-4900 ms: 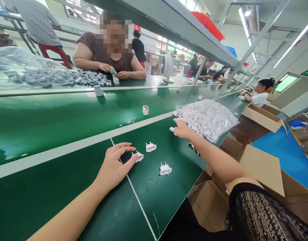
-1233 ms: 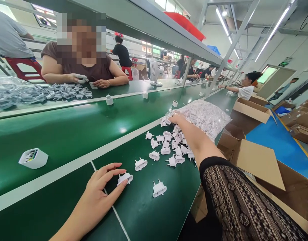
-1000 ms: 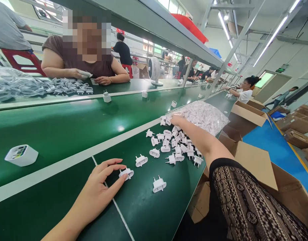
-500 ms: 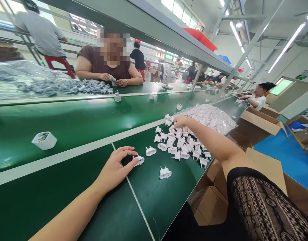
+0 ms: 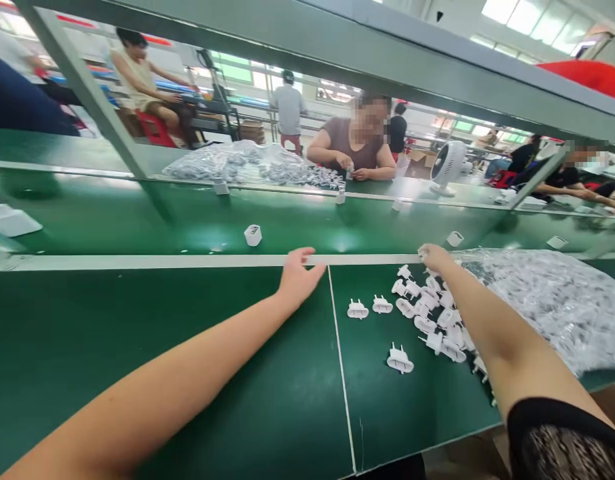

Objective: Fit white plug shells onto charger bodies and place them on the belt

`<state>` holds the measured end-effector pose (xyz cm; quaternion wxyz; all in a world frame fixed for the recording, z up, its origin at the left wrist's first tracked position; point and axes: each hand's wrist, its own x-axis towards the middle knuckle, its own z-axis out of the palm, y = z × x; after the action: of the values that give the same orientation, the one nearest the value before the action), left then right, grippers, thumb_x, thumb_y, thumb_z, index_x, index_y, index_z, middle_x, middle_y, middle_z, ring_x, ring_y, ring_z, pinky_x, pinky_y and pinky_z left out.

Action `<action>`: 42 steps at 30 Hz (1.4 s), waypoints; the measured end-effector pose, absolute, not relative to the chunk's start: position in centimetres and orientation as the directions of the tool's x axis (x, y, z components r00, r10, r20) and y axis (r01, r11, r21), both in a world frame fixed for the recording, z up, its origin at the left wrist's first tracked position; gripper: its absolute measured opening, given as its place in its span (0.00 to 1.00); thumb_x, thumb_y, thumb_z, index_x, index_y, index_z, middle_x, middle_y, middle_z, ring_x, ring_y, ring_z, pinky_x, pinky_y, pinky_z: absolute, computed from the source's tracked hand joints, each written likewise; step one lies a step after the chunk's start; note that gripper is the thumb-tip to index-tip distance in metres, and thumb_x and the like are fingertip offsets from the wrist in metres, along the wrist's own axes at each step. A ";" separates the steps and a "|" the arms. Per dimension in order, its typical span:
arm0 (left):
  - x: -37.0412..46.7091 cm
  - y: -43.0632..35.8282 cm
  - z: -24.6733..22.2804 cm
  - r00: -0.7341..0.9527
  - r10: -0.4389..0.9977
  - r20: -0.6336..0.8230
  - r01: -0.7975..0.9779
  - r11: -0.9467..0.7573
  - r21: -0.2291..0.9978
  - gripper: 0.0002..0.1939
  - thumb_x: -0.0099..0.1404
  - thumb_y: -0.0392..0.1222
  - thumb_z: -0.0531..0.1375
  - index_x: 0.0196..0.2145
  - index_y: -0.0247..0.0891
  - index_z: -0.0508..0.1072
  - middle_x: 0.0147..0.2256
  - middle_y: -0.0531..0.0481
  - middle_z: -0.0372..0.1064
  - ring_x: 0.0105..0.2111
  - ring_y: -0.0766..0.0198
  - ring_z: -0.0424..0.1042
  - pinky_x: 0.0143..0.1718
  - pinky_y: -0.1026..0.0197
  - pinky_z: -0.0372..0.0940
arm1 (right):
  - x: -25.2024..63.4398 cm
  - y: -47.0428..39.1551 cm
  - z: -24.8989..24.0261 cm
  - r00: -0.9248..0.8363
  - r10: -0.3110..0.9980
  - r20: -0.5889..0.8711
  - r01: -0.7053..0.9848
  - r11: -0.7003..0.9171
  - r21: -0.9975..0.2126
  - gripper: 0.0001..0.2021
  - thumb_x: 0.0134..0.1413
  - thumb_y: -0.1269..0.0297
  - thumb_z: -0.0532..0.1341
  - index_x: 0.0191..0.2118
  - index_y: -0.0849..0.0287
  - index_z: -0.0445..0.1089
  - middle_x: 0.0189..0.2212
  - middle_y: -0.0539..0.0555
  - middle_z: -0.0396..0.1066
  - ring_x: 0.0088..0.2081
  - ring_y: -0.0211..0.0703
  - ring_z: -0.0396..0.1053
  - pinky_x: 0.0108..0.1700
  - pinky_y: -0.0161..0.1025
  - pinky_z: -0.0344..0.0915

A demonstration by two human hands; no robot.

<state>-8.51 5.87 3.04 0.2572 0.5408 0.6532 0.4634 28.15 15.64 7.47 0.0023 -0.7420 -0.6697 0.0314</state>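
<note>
My left hand (image 5: 301,277) hangs over the pale strip at the belt's near edge, fingers apart and nothing between them. At the far edge of the pile of white plug pieces (image 5: 427,303), my right hand (image 5: 434,258) has its fingers closed round a small white piece, mostly hidden. Three plug pieces lie apart from the pile: one (image 5: 357,309) right of the table seam, another (image 5: 382,305) beside it, and a third (image 5: 400,359) nearer me. A white housing (image 5: 253,235) sits on the green belt (image 5: 297,230), beyond my left hand.
A clear bag of white pieces (image 5: 557,300) lies right of the pile. More housings (image 5: 455,239) stand on the belt. Across it, a person (image 5: 360,140) handles a small part near a fan (image 5: 447,167). A metal beam (image 5: 307,47) crosses overhead.
The view has swung left. My left hand has come away from the plug piece it was touching and moved to the belt's edge. My right hand remains at the pile's far side.
</note>
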 end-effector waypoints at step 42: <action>-4.1 -1.9 2.1 0.417 0.896 0.154 0.377 -0.325 0.867 0.15 0.61 0.49 0.65 0.45 0.43 0.79 0.44 0.49 0.78 0.44 0.53 0.74 0.50 0.52 0.69 | 17.7 -3.3 6.1 -0.329 0.869 0.370 0.532 0.494 -0.688 0.19 0.64 0.67 0.61 0.59 0.47 0.66 0.44 0.52 0.75 0.46 0.45 0.73 0.53 0.49 0.70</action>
<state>-4.15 -1.93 2.15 0.3934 0.7442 0.4276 0.3294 17.72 -3.25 6.13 0.3674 -0.4478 -0.7822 0.2292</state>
